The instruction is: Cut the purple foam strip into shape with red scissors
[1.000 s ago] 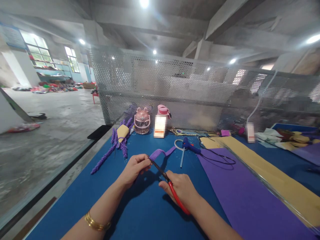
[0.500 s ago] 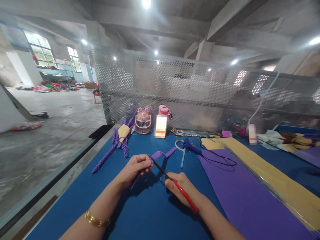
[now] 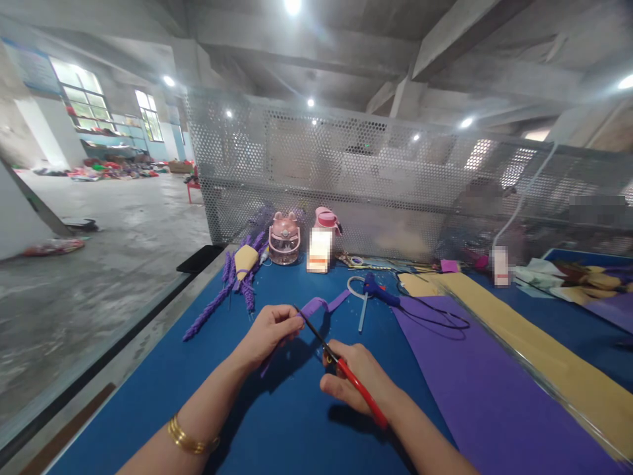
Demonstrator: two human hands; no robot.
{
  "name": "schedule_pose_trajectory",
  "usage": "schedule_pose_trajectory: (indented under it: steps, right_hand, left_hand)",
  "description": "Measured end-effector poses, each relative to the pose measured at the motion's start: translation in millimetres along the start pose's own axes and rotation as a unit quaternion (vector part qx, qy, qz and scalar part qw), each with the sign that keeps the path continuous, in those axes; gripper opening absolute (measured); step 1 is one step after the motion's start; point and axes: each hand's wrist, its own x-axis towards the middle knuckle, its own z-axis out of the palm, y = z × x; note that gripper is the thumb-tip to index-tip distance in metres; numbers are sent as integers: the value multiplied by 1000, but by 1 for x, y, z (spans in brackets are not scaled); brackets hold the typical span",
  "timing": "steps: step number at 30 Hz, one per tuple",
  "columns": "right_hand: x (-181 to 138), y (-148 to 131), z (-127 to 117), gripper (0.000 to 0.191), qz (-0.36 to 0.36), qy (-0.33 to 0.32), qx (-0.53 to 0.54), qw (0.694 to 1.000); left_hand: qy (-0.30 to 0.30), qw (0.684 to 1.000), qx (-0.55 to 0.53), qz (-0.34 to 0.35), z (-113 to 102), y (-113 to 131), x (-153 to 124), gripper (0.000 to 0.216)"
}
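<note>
My left hand pinches a narrow purple strip, whose far part curls away across the blue table and whose short end hangs below my fingers. In my right hand is a pair of scissors with red handles and dark blades. The blades reach up and left to the strip, right beside my left fingertips. My right thumb stands away from the other fingers. Beyond the strip lies a blue glue gun with a pale glue stick by it.
A large purple sheet and a yellow sheet cover the table's right side. Purple stems with a yellow piece lie back left. A pink clear bottle and a pink-lidded bottle stand before the perforated metal screen.
My right thumb has moved away from the fingers, and the scissor handles have shifted slightly left and down. My left hand keeps its pinch on the strip, almost unmoved.
</note>
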Motion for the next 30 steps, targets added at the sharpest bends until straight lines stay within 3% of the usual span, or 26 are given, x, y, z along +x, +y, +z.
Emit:
schedule_pose_trajectory:
  steps: [15,22,30]
  right_hand:
    - [3,2,11,60,19,54,-110,992]
    - [2,7,18,64,-20,100,-199,975]
    - [2,6,18,64,-34,92,-206,974]
  left_hand:
    - [-12,997,-60,-37,0,7,-1,27]
    - [-16,994,-97,-39,-2,-3,1,24]
    - [-30,993,-107,-47,-6,-6,1,26]
